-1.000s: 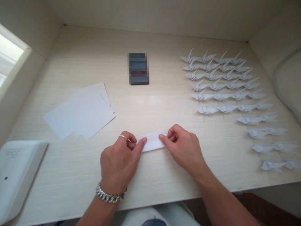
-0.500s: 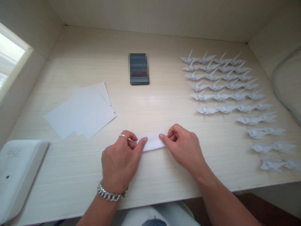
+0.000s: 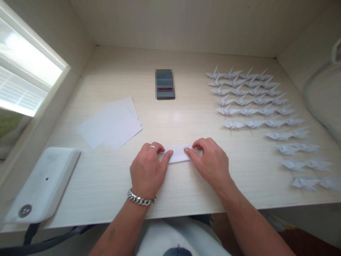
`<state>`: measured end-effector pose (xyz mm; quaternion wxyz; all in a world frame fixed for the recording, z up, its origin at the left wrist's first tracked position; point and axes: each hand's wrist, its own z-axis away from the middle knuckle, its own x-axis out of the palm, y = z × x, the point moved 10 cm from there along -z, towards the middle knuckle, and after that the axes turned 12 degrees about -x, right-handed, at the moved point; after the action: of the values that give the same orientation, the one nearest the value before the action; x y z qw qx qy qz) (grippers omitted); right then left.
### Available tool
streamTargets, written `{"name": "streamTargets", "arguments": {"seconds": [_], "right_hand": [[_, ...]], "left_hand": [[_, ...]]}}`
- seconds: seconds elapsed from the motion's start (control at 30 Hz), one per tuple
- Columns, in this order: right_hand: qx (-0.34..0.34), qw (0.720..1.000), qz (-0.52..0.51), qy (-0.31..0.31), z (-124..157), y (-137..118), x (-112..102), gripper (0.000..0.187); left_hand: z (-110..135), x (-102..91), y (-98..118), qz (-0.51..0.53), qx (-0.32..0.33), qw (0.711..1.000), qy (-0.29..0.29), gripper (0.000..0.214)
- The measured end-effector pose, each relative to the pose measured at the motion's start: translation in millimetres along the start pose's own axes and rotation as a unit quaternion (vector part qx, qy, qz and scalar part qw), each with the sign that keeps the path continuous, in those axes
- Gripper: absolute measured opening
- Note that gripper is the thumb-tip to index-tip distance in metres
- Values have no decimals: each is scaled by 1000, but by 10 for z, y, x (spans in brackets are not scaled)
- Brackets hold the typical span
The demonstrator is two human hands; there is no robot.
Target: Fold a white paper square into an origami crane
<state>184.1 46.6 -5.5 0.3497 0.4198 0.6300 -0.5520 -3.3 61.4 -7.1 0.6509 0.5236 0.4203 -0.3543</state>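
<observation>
Two forearms reach in from the bottom edge, cut off at the elbows, over a pale wood tabletop [image 3: 106, 185]. The left hand [image 3: 147, 170], a chain bracelet [image 3: 140, 199] at the wrist and a ring on one finger, lies knuckles up with fingers curled, thumb and fingertips pinching the left end of a folded strip of white paper [image 3: 179, 154]. The right hand [image 3: 211, 161] mirrors it, curled fingers pinching the right end. The strip lies flat on the tabletop between them, near the front edge; both its ends are hidden under the fingers. To the left, a white device [image 3: 42, 186] sits at the corner. Farther back lie loose white sheets [image 3: 110, 124], rows of paper cranes [image 3: 255, 103] at right, and a dark, pixelated object [image 3: 164, 84] that cannot be made out.
</observation>
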Motion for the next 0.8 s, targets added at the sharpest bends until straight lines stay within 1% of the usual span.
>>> {"name": "streamTargets", "arguments": {"seconds": [0.07,0.1,0.17,0.23,0.33,0.43,0.53,0.6,0.63,0.7,0.73,0.8], "right_hand": [[-76,997,-1,10,2,-160,4,9],[-123,992,-4,7,18,-265,24,12],[-217,976,-7,-9,98,-488,85,26],[-268,963,16,-20,211,-625,135,32],[-282,958,45,-21,373,-695,171,35],[-265,962,52,-39,486,-679,226,44],[-250,966,55,-48,539,-650,259,48],[-246,966,56,-50,550,-643,275,48],[-245,967,56,-50,551,-643,281,48],[-246,966,56,-49,551,-650,289,47],[-247,966,55,-49,552,-653,292,47],[-250,965,56,-54,558,-639,296,46]], "left_hand": [[38,-9,50,-5,27,1000,12,23],[54,-5,67,-10,35,999,13,23],[77,5,89,-19,42,999,15,24],[83,15,94,-24,46,999,17,26],[65,24,56,-6,60,998,14,25],[73,-6,-9,40,98,994,5,19],[182,-141,-63,46,127,989,53,17],[349,-215,3,47,167,981,92,17],[458,-203,83,50,203,974,91,21],[674,-48,261,40,276,960,36,29],[729,18,291,31,278,960,20,32],[776,112,296,0,258,966,12,36]]}}
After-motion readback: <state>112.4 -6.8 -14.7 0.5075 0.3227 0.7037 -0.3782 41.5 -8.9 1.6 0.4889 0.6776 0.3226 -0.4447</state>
